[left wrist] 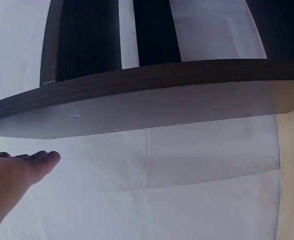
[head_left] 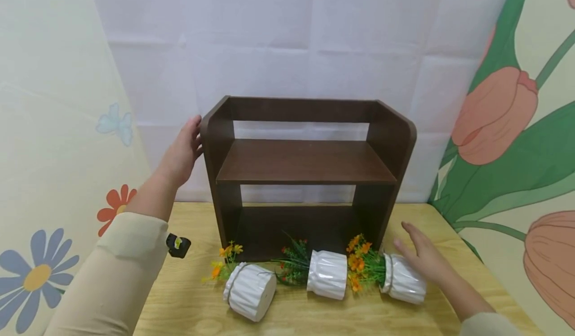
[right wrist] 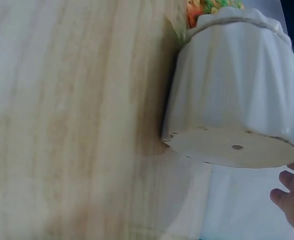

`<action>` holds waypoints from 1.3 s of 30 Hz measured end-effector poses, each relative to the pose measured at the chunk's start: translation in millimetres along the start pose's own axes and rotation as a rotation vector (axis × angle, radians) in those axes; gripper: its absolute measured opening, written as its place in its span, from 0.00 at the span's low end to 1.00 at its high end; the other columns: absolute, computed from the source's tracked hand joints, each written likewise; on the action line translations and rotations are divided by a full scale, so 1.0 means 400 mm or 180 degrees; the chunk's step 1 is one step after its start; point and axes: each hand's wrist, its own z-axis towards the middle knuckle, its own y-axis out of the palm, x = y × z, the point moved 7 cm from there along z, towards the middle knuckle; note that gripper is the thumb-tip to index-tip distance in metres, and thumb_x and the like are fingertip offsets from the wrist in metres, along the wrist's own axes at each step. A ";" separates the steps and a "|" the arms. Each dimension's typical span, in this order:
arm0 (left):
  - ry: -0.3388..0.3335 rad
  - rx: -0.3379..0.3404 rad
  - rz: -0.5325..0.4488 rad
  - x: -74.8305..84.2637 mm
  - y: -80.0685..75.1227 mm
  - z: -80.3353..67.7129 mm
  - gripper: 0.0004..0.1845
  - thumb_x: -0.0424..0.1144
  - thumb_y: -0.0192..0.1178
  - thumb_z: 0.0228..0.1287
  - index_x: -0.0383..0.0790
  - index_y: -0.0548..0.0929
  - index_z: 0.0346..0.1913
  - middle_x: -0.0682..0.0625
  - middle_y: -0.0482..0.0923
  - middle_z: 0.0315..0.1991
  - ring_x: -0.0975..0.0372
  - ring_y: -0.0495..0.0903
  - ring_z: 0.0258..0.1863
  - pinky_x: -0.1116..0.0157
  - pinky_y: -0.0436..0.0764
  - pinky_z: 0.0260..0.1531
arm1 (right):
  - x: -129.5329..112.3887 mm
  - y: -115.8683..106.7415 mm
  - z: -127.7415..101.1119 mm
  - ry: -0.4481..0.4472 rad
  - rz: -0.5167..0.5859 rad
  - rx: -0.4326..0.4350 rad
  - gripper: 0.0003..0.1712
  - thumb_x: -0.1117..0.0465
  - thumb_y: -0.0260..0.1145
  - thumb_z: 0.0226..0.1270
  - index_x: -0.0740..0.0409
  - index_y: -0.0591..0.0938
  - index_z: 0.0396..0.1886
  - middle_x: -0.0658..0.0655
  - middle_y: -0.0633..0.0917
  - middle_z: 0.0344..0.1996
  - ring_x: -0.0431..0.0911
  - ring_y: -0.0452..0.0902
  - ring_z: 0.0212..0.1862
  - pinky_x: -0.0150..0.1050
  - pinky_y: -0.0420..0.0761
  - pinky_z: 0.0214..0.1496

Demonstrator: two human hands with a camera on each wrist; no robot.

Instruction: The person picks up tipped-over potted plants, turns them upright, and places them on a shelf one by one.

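Left hand (head_left: 181, 152): my flat, relaxed palm by the shelf's (head_left: 305, 162) side.
Right hand (head_left: 422, 256): loose-fingered, above the rightmost pot (head_left: 404, 279).
Progress: three pots toppled, none shelved.

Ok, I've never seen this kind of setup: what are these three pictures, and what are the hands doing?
A person wears three cameras. The wide picture comes from the head; the other two from the wrists. A dark wooden shelf stands on a light wood table. Three white pots of artificial flowers lie tipped over in front of it. The left hand rests open by the shelf's left side panel, with no grip on it. The right hand hovers open over the rightmost pot, holding nothing.
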 end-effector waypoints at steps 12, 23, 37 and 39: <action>-0.0207 0.0100 0.0085 0.021 0.011 0.030 0.27 0.67 0.34 0.71 0.54 0.74 0.51 0.58 0.67 0.50 0.63 0.59 0.59 0.55 0.44 0.71 | -0.013 0.016 -0.031 -0.0026 0.0052 -0.0121 0.40 0.49 0.56 0.74 0.72 0.59 0.72 0.79 0.59 0.70 0.76 0.56 0.67 0.70 0.64 0.62; -0.0354 0.0091 0.0068 0.017 0.018 0.035 0.34 0.59 0.32 0.75 0.61 0.37 0.79 0.55 0.36 0.80 0.59 0.46 0.72 0.56 0.38 0.74 | -0.041 0.029 -0.048 -0.0033 -0.0037 -0.0238 0.41 0.46 0.60 0.70 0.68 0.62 0.72 0.77 0.61 0.70 0.74 0.58 0.68 0.71 0.63 0.62; -0.0399 0.0124 0.0152 0.012 0.018 0.035 0.32 0.58 0.29 0.76 0.64 0.37 0.78 0.53 0.34 0.80 0.56 0.47 0.74 0.54 0.45 0.75 | -0.054 0.043 -0.060 -0.0311 -0.0315 -0.0269 0.54 0.39 0.75 0.50 0.67 0.68 0.69 0.76 0.67 0.67 0.73 0.63 0.66 0.70 0.68 0.58; -0.0385 0.0128 0.0146 0.013 0.017 0.035 0.32 0.58 0.29 0.76 0.64 0.37 0.78 0.52 0.35 0.80 0.57 0.49 0.72 0.55 0.47 0.74 | -0.060 0.043 -0.062 -0.0449 -0.0436 -0.0226 0.56 0.36 0.76 0.45 0.66 0.69 0.68 0.75 0.69 0.66 0.73 0.65 0.65 0.69 0.69 0.57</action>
